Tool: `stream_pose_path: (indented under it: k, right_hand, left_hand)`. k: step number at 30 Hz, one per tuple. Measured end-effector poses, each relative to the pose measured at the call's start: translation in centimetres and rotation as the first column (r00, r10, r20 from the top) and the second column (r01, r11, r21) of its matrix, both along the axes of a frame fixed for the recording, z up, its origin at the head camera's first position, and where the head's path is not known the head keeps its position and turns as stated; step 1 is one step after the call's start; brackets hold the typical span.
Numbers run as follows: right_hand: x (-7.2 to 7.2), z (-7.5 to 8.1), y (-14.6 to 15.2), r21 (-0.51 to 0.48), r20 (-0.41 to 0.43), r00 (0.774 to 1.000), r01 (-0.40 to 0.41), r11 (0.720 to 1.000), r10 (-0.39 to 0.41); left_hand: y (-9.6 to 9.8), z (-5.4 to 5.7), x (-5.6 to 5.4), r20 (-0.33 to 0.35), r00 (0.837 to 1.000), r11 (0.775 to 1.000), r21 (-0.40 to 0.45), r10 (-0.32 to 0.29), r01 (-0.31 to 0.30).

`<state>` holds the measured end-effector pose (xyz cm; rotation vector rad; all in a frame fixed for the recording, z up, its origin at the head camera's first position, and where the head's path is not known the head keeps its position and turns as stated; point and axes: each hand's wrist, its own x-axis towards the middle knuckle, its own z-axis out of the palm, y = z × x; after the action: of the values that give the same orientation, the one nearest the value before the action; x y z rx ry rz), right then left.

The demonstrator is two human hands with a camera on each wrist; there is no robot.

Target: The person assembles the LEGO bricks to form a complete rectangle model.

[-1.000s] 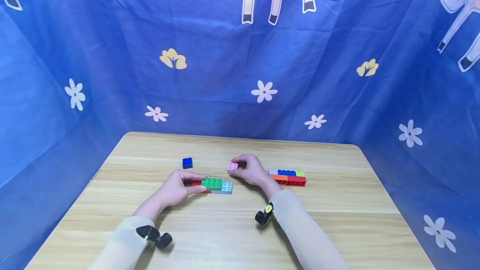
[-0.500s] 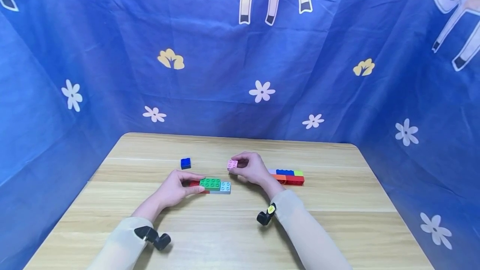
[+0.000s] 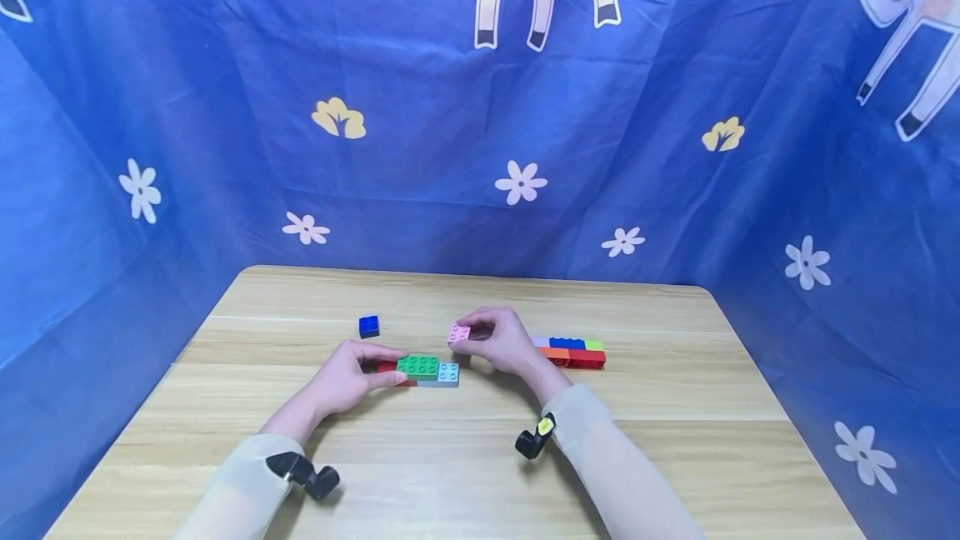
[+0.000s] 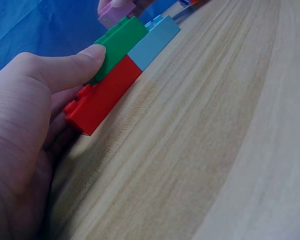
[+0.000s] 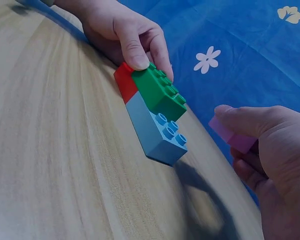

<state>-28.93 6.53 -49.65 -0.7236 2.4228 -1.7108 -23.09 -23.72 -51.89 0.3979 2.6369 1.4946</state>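
Note:
My left hand (image 3: 347, 379) holds a green brick (image 3: 417, 367) at its left end, thumb on the near side. The green brick sits across a red brick (image 4: 104, 102) and a light blue brick (image 5: 154, 127), which lie end to end on the table. Bare studs show on the light blue brick's right end and on the red one's left end. Beyond the stack's right end, my right hand (image 3: 501, 342) pinches a small pink brick (image 3: 459, 334) between thumb and fingers. In the right wrist view the pink brick is apart from the stack, its studs hidden.
A small dark blue brick (image 3: 369, 326) lies alone at the back left of the wooden table (image 3: 450, 473). Right of my right hand stands a row of joined bricks (image 3: 576, 354) in orange, red, blue, lilac and lime. Blue patterned cloth (image 3: 420, 148) hangs around the table.
The pink brick in my right hand lifts slightly, then moves a little left and toward me. My left hand keeps its hold on the green brick. The head view shifts slightly.

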Motion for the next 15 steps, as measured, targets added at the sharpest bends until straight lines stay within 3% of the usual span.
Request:
stream_pose_path:
  k: [7, 15]
  right_hand:
    - [0.6, 0.0, 0.2, 0.026, -0.031, 0.999, -0.015, 1.0, 0.016]
    - [1.5, 0.1, 0.4, 0.049, -0.011, 1.0, -0.024, 0.999, 0.025]
  left_hand:
    - [0.0, 0.2, 0.0, -0.016, 1.0, 1.0, -0.012, -0.002, 0.002]
    - [0.1, 0.3, 0.1, -0.021, 1.0, 1.0, 0.003, -0.006, 0.006]
